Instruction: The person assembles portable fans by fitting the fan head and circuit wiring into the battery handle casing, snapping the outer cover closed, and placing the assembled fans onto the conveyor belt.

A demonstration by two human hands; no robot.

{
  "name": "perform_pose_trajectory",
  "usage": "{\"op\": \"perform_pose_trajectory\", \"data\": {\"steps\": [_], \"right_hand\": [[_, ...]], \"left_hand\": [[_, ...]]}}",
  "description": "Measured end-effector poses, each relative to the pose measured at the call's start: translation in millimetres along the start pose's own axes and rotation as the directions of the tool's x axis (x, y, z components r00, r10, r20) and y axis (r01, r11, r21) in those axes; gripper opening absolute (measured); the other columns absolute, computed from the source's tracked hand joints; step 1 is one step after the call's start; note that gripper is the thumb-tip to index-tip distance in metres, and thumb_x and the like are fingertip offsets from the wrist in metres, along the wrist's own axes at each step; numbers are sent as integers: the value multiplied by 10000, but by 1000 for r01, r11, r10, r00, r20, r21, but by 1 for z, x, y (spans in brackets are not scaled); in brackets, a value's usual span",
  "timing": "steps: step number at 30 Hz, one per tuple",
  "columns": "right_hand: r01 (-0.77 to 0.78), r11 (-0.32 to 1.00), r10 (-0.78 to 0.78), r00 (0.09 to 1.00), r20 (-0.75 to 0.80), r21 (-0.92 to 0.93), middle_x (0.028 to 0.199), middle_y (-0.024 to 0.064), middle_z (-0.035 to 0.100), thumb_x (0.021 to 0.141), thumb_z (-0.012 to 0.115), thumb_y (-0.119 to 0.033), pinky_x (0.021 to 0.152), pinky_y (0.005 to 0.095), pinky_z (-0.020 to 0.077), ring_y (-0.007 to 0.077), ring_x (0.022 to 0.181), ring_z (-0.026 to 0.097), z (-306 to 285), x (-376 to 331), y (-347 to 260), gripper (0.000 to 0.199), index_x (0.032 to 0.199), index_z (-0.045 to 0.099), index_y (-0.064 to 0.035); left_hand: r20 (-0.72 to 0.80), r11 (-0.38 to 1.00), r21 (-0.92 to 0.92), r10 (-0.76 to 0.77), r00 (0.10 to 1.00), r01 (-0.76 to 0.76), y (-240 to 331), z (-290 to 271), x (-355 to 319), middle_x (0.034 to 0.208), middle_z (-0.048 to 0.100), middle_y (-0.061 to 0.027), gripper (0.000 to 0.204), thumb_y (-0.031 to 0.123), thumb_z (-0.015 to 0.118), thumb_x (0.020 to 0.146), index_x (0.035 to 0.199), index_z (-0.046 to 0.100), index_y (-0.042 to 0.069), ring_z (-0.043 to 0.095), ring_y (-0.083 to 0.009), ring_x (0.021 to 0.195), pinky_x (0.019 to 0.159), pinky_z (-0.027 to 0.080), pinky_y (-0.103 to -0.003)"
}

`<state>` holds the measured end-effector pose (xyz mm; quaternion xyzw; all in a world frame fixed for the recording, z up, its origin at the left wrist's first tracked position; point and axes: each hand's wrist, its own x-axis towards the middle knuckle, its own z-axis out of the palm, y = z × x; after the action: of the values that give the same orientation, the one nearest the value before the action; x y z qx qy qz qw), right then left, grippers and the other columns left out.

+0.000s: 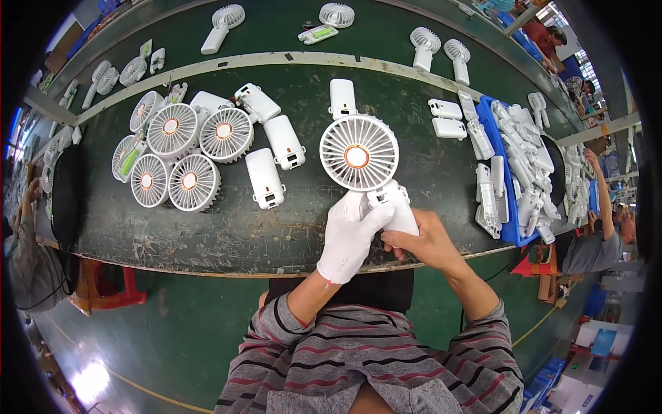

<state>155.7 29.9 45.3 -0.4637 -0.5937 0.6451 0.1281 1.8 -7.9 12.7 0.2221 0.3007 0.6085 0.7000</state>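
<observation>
Over the table's front edge, I hold a white handheld fan [357,156] with an orange ring at its hub. My left hand [347,231], in a white glove, closes around it where the round head meets the handle. Bare fingers of my right hand [429,241] are wrapped around the lower end of the handle [403,219]. Just beyond the fan head lies a loose white handle casing [342,95], its near end partly hidden. To the left are two more handle casings [284,141] [264,178], beside several round fan heads [172,131] grouped together.
A blue bin [509,200] heaped with white casing parts stands at the right, with loose shells [487,200] beside it. Behind a pale rail [303,58], a second green surface carries spaced-out fans [224,26]. Other people [589,245] sit at both sides.
</observation>
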Motion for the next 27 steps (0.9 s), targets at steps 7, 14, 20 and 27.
{"op": "perform_pose_trajectory", "data": {"steps": [7,14,20,27], "right_hand": [[90,992,-95,994,-56,-83,714,44,630,832,662,-130,474,224,453,85,552,567,5,1,2,197,932,586,22],[293,628,-528,841,-118,-721,950,178,462,726,734,-157,771,383,429,333,877,504,18,10,-4,531,1162,469,-9],[34,999,-24,940,339,-24,855,52,621,743,754,-268,584,284,443,129,686,566,-3,32,12,517,1114,542,24],[-121,814,66,991,116,568,532,-42,347,878,599,-321,340,199,209,44,391,287,-54,68,-18,330,831,501,-9]], "left_hand": [[41,999,47,-8,999,6,-3,-9,8,1195,543,-174,481,-48,486,830,1299,377,-64,565,-250,1082,941,457,-357],[22,988,-7,155,988,-154,0,-15,14,1282,510,-141,623,-39,601,777,1348,351,-15,498,-213,1176,993,399,-328],[258,985,-174,26,966,20,16,-21,15,1350,424,-208,706,72,601,791,1391,246,-38,445,-301,1245,1067,331,-394],[-31,979,-201,-33,999,26,18,-24,28,1319,452,-200,502,48,498,908,1358,309,-68,484,-253,1191,1032,366,-340]]}}
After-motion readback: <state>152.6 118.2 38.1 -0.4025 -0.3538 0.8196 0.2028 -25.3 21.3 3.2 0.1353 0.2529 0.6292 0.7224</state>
